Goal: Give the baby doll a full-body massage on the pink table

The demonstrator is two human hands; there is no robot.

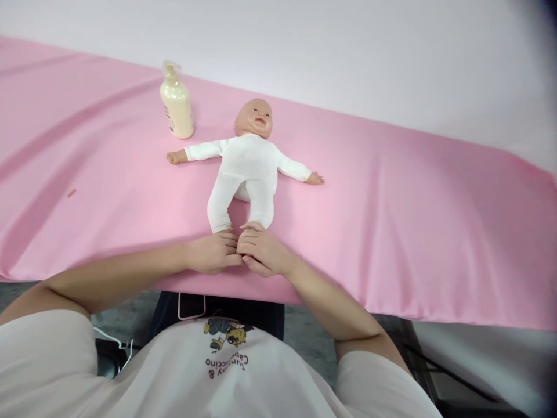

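A baby doll [250,157] in white clothing lies face up on the pink cloth, its head toward the far side and its arms spread wide. At its lower end, my left hand [212,253] is closed around the foot on the left. My right hand [264,251] wraps the other foot the same way. The fingers of both hands meet in the middle, and the doll's feet are hidden beneath them.
A cream pump bottle [177,107] stands upright left of the doll's head. The pink cloth [331,232] covers the table, with folds on both sides. A small brownish piece [72,193] lies at the left. Below the front edge, a phone [191,306] shows near my lap.
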